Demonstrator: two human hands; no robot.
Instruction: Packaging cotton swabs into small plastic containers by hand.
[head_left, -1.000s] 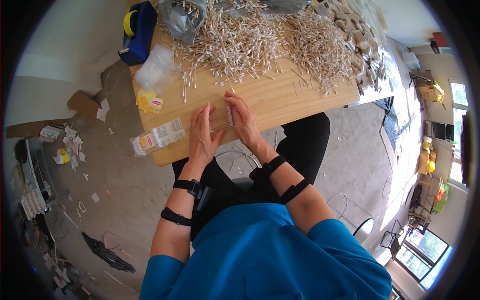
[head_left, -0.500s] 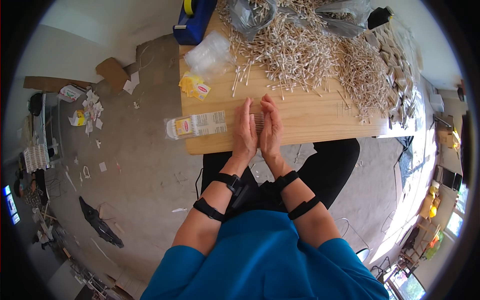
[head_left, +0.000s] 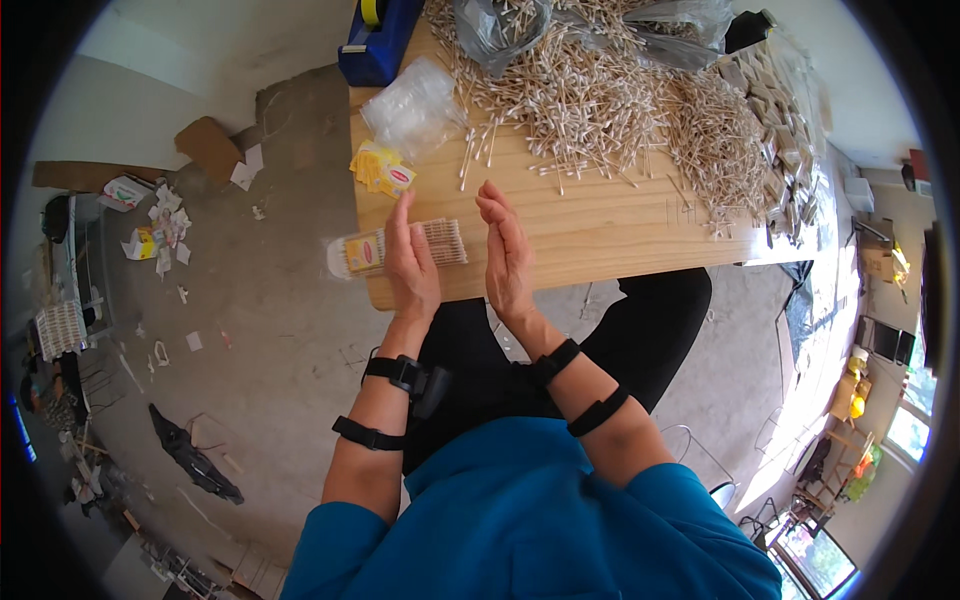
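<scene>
A row of cotton swabs (head_left: 447,242) lies side by side near the table's front left edge. Its left part meets a clear plastic packet (head_left: 338,257) with a yellow label (head_left: 362,253), which overhangs the left edge. My left hand (head_left: 414,268) is over the middle of this row, fingers stretched and nothing gripped. To the right of the row's end, my right hand (head_left: 509,258) stands on edge, fingers extended, a gap between it and the swabs. The two palms face each other. What lies under my left hand is hidden.
Behind my hands spreads a big pile of loose cotton swabs (head_left: 590,110). Yellow labels (head_left: 380,170), clear plastic bags (head_left: 415,108) and a blue tape dispenser (head_left: 380,45) occupy the left side. Small bundles (head_left: 775,110) line the right edge; a grey plastic bag (head_left: 500,35) sits at the back.
My hands were close together around the swabs; now they are apart. My left hand and the swabs have shifted left, onto the printed strip beside the packet, which the swabs now cover.
</scene>
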